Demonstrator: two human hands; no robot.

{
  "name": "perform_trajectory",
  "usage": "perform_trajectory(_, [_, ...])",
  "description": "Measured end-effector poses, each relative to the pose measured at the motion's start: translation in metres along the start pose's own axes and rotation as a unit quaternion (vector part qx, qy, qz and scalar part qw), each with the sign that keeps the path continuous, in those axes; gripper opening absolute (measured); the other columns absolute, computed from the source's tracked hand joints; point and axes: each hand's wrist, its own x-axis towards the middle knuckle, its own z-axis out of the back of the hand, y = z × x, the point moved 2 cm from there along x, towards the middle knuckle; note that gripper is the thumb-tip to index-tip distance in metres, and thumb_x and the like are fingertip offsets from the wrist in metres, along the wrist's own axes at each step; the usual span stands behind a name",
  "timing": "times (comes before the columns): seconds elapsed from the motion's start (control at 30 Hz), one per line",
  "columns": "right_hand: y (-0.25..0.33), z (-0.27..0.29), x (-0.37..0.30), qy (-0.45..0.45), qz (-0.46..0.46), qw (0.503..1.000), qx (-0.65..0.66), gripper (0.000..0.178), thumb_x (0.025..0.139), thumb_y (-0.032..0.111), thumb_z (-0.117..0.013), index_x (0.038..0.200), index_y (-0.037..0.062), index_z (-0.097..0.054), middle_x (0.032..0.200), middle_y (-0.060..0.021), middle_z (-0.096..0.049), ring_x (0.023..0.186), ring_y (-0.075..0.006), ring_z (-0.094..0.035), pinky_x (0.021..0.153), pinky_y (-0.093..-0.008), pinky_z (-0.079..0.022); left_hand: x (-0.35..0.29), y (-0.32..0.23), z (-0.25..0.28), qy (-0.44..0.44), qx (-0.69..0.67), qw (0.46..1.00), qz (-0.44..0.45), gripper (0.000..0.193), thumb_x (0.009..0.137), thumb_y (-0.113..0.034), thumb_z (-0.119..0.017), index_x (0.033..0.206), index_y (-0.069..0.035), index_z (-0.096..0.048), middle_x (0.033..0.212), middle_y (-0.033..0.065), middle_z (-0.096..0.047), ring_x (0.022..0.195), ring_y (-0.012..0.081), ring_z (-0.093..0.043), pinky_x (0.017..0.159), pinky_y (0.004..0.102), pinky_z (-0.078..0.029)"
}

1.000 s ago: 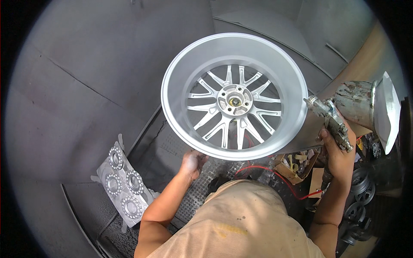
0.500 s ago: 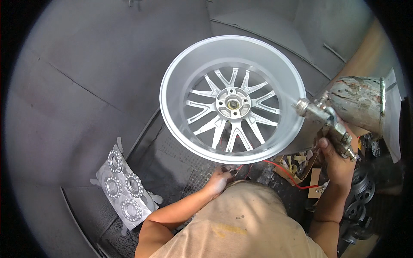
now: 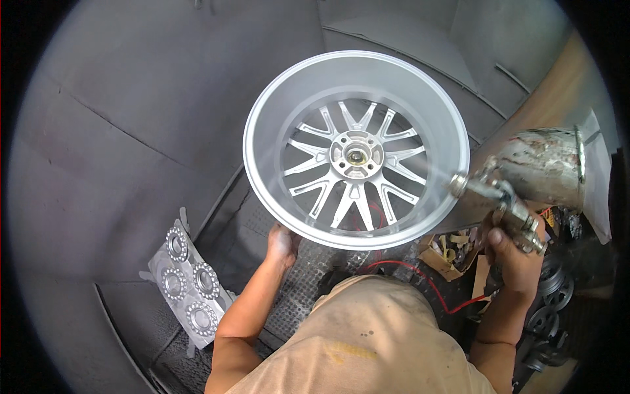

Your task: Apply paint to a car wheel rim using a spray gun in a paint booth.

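Observation:
A silver alloy wheel rim (image 3: 356, 238) faces up in front of me, its spokes meeting at a hub with several bolt holes. My right hand (image 3: 512, 253) is wrapped round a metal spray gun (image 3: 502, 197) with a large paint-spattered cup (image 3: 541, 164). The nozzle points at the right inner wall of the wheel, and a faint mist shows in front of it. My left hand (image 3: 282, 247) is at the lower left edge of the wheel, against or just under its lip. Its fingers are mostly hidden there.
Several ring-shaped parts (image 3: 205, 280) lie on a pale sheet (image 3: 226, 301) at the left. Grey panels (image 3: 144, 118) surround the area. A red hose (image 3: 430, 281) crosses the floor. At the right are a cardboard box (image 3: 441, 261) of scraps and stacked metal wheels (image 3: 558, 292).
My left hand has moved left and forward, from near my body to the wheel's lower left edge. The wheel has turned, shifting its spokes. The spray gun has moved only slightly.

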Motion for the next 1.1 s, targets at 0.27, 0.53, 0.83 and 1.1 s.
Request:
perform_trajectory(0.27, [-0.008,0.002,0.005,-0.005,-0.014,0.999,-0.05,0.055,0.084,0.03,-0.082,0.122,-0.0062,-0.064,0.083,-0.0026,-0.065,0.069,-0.0103,-0.056,0.064,-0.0252,-0.046,-0.04,0.036,-0.022,0.051,-0.009,0.997,0.06,0.031,0.097,-0.006,-0.049,0.126,0.003,-0.056,0.121,0.0152,-0.063,0.112,0.0275,-0.062,0.101,0.0444,-0.051])
perform_trajectory(0.53, [-0.014,0.003,0.005,-0.087,0.022,0.992,-0.091,0.057,0.085,0.029,-0.079,0.128,-0.0059,-0.062,0.08,-0.0009,-0.062,0.065,-0.0089,-0.053,0.059,-0.0242,-0.043,-0.067,0.067,-0.046,0.15,0.048,0.975,0.159,0.05,0.084,0.007,-0.047,0.134,0.004,-0.049,0.134,0.0139,-0.056,0.125,0.0286,-0.056,0.104,0.0424,-0.048])
perform_trajectory(0.83, [0.007,-0.017,-0.006,0.052,-0.013,0.998,0.04,0.066,0.076,0.036,-0.087,0.121,-0.0067,-0.065,0.083,-0.0046,-0.066,0.072,-0.0119,-0.06,0.067,-0.0265,-0.048,-0.067,0.092,-0.062,0.29,0.108,0.921,0.236,0.048,0.082,0.004,-0.048,0.13,0.006,-0.055,0.13,0.0144,-0.062,0.113,0.0226,-0.061,0.097,0.0312,-0.05])
perform_trajectory(1.1, [0.014,-0.004,0.022,-0.06,0.078,0.99,-0.096,0.061,0.091,0.028,-0.076,0.137,-0.0046,-0.056,0.082,-0.0018,-0.064,0.065,-0.0083,-0.054,0.057,-0.0224,-0.043,-0.014,0.059,0.006,0.113,0.086,0.98,0.142,0.037,0.085,0.004,-0.048,0.12,0.003,-0.058,0.108,0.0096,-0.065,0.087,0.0193,-0.063,0.08,0.0338,-0.055])
